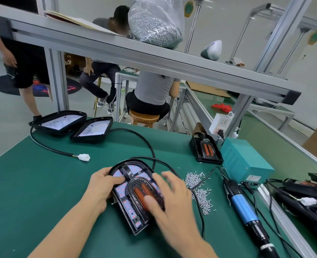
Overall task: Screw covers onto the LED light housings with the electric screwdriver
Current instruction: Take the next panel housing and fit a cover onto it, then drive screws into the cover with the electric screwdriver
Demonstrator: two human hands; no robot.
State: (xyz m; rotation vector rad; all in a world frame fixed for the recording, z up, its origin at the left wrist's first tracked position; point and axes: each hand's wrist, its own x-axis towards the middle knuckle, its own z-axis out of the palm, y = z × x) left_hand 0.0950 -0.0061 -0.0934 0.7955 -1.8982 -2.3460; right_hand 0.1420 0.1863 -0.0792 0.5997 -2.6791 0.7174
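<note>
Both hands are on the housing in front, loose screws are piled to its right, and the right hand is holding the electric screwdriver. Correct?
Not quite. The head view shows the electric screwdriver lying on the table, right of the loose screws, held by neither hand. The left hand and right hand are both on the housing, as you said.

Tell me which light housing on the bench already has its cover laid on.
The housing under both hands, nearest the camera: a black cover with two orange strips sits on it. The two housings at the far left edge lie open.
</note>
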